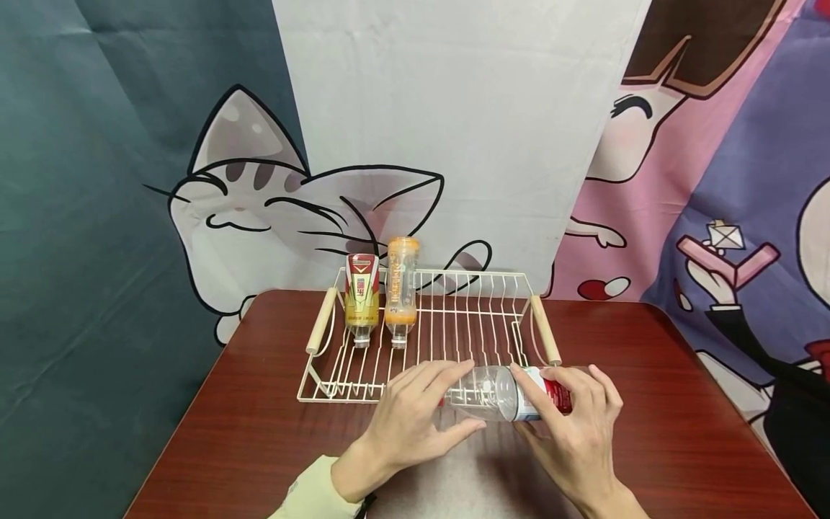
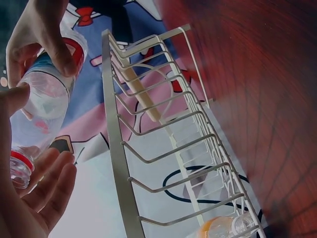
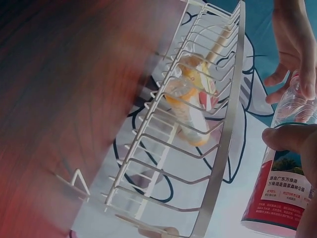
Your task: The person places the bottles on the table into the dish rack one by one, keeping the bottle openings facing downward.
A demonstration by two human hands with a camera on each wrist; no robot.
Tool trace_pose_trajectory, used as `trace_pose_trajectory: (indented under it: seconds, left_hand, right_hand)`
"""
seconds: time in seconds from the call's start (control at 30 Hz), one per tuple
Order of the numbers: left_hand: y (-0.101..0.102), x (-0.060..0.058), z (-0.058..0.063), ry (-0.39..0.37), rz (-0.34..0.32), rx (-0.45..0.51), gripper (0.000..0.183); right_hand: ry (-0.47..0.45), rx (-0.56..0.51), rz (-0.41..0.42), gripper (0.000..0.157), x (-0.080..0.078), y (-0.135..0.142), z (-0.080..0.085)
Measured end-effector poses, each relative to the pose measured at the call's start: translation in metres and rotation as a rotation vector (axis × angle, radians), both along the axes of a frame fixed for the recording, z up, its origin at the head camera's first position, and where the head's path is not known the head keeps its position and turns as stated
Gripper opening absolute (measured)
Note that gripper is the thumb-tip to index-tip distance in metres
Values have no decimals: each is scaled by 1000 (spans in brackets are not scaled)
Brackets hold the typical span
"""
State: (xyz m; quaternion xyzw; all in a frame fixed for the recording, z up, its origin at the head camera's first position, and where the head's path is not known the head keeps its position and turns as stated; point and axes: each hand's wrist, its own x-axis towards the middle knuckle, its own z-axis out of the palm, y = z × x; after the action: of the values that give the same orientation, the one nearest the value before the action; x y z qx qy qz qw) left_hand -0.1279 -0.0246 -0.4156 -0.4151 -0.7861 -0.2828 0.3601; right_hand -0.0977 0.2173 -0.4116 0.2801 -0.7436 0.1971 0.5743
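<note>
My right hand (image 1: 573,425) grips a clear plastic water bottle (image 1: 496,393) round its red-and-white label (image 3: 282,186). The bottle lies sideways in the air above the rack's front edge, its neck toward the left. My left hand (image 1: 415,414) is at the neck end, fingers fairly straight and spread from the thumb. In the left wrist view the bottle's mouth (image 2: 21,173), with a red ring below it, is beside the left fingers. Behind stands a cream wire dish rack (image 1: 454,317). Two bottles lean upside down in its left part: a gold-and-red one (image 1: 362,292) and a clear one with orange markings (image 1: 400,285).
The rack has wooden handles (image 1: 547,330) at both ends and stands on a reddish-brown table (image 1: 655,425). A cartoon-printed cloth (image 1: 454,130) hangs right behind the table's back edge.
</note>
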Motion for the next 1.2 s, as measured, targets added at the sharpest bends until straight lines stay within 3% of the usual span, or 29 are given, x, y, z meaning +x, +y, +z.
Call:
trace_pose_trajectory:
  seconds: [0.4,0.6,0.7,0.83,0.97,1.07,1.2]
  left_hand:
    - [1,1,-1,6,-23,30,74]
    - [1,0,-2,-1,-43,68,75]
    - [-1,-1,-1,-11,-36,88,75]
    - [-5,-2,-2,-46,-21,113,74]
    - [-8,-1,-5,-116,-7,171,74]
    - [-10,0,-6,-224,-5,248,74]
    - [-10,1,-7,-409,-21,379,69]
  right_hand:
    - [11,3,-18,31,-4,1,-9]
    - [34,4,-17,30,-4,-2,-4]
    - [26,-5,18,38,-4,1,4]
    - [67,-124,135,60,-8,5,18]
    - [109,-395,320,81,-11,2,27]
    - [42,-638,506,87,-12,1,27]
    - [-98,-935,793,80,-11,8,22]
